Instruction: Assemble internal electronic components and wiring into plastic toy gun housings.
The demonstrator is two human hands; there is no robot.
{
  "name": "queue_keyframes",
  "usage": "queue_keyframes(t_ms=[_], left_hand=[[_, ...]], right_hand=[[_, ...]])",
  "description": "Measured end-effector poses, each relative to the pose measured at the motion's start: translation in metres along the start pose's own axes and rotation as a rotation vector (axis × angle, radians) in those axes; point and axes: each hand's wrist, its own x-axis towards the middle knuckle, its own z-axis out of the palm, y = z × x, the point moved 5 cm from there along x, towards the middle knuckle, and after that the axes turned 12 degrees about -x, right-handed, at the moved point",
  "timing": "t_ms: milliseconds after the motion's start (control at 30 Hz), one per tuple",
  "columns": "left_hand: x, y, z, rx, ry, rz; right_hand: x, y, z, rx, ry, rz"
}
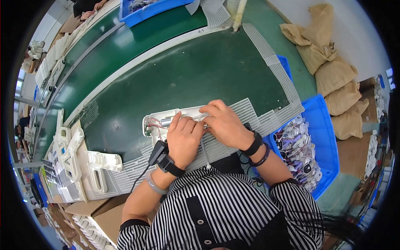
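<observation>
A long white plastic housing point(147, 121) lies across the near edge of the green table, with thin red wires point(155, 124) and a silvery cylinder point(166, 122) inside its left end. My left hand point(184, 136) is bent over the middle of the housing, its fingers pressed together on it. Just to the right, my right hand point(227, 125) grips the housing with curled fingers, thumb close to the left fingertips. Whatever lies under the fingertips is hidden. A pale cable point(205, 153) hangs from the housing towards me.
White plastic shells point(104, 161) lie at the left on cardboard. Grey perforated matting point(266, 121) edges the table point(200, 77). At the right stands a blue bin point(327, 141) full of small parts; beyond it are brown sacks point(335, 79). A blue tray point(154, 12) is at the far side.
</observation>
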Motion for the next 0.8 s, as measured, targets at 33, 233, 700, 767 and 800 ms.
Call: queue_keyframes(t_ms=[33,233,700,767,800], left_hand=[[-0.002,0.002,0.000,0.004,0.019,0.004],[0.004,-0.006,-0.013,-0.145,-0.077,-0.113],[-0.019,-0.008,-0.026,-0.299,-0.155,-0.160],[-0.015,-0.013,-0.044,-0.278,-0.102,-0.154],[-0.014,-0.018,-0.053,-0.256,-0.050,-0.146]], right_hand=[[0.000,0.000,0.000,0.001,-0.011,0.007],[-0.002,-0.002,0.000,-0.041,-0.064,0.025],[0.000,-0.015,-0.022,0.033,0.011,-0.002],[-0.003,-0.015,-0.019,0.028,0.027,-0.037],[-0.004,-0.013,-0.018,-0.006,0.018,-0.034]])
